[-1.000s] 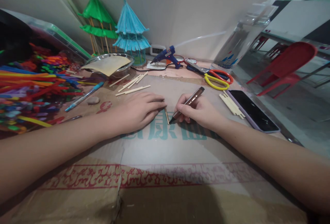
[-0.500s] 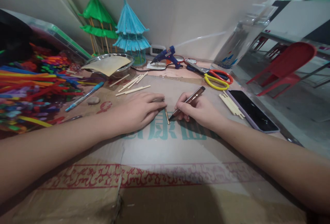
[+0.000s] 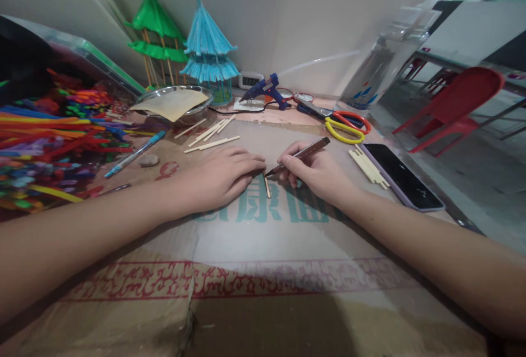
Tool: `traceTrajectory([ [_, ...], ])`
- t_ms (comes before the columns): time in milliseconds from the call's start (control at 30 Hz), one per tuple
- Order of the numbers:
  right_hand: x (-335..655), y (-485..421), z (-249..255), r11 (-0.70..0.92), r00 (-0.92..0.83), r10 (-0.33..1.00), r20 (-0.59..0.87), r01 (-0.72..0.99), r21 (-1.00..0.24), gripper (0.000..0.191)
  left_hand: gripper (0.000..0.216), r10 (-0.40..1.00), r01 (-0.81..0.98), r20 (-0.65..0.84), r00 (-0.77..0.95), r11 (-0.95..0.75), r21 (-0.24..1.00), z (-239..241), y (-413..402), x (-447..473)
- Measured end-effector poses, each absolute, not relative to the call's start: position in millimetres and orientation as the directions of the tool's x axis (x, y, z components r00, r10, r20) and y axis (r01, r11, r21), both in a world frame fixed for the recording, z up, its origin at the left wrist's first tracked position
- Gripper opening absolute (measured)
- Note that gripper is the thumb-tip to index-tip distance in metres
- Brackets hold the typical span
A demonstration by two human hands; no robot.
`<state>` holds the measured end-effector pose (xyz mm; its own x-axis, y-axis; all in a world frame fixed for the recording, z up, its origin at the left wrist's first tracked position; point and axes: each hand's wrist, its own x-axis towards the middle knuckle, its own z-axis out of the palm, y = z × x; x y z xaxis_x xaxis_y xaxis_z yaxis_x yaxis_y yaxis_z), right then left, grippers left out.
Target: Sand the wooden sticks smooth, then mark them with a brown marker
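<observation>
Head view: cardboard (image 3: 287, 242) fills the foreground; clock directions run from mid-view.
Thin stick (image 3: 268, 188): lying on the cardboard, just off centre toward six o'clock.
Left hand (image 3: 228, 175): at nine o'clock, palm down, fingers reaching the thin stick's far end; whether pinching or pressing, cannot tell.
Right hand (image 3: 314, 173): at three o'clock, closed around a brown marker (image 3: 308, 151), its tip at the thin stick.
Pale sticks (image 3: 365, 166): farther out at three, beside a phone (image 3: 405, 177).
Beyond: glue gun (image 3: 267, 89) at twelve, scissors (image 3: 345, 133) at two.
</observation>
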<state>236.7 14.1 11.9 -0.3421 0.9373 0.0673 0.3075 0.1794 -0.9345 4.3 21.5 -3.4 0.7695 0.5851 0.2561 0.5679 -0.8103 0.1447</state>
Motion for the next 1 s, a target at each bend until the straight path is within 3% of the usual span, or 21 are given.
traceTrajectory([
  [533, 239.7, 13.2, 11.0, 0.136, -0.396, 0.918, -0.007, 0.330, -0.934, 0.013, 0.038, 0.588, 0.570, 0.252, 0.769, -0.808, 0.146, -3.3, 21.3, 4.3],
  [1000, 238.4, 15.7, 10.4, 0.155, -0.361, 0.932, 0.027, 0.330, -0.931, 0.014, 0.037, 0.588, 0.571, 0.256, 0.768, -0.808, 0.142, -5.0, 22.0, 3.5],
])
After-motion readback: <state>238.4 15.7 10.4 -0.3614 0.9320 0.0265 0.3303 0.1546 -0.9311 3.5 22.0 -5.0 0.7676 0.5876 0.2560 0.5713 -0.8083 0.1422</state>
